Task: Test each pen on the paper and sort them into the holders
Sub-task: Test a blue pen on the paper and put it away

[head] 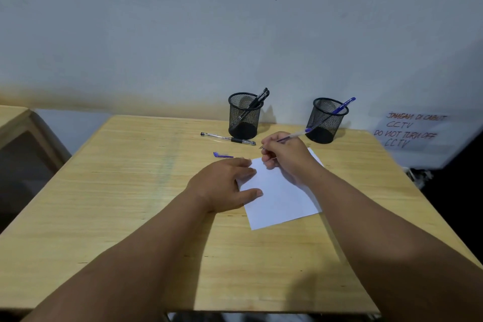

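A white sheet of paper (281,196) lies on the wooden table (130,204). My left hand (222,185) lies flat with its fingers on the sheet's left edge. My right hand (287,157) grips a blue pen (295,135) above the paper's far corner, its tip pointing left. The pen's blue cap (222,155) lies on the table to the left. A black pen (228,138) lies in front of the left mesh holder (244,115), which holds black pens. The right mesh holder (326,120) holds one blue pen (343,107).
A handwritten paper notice (413,131) about CCTV leans at the wall to the right of the table. Another wooden desk (15,123) stands at the far left. The wall runs close behind the holders.
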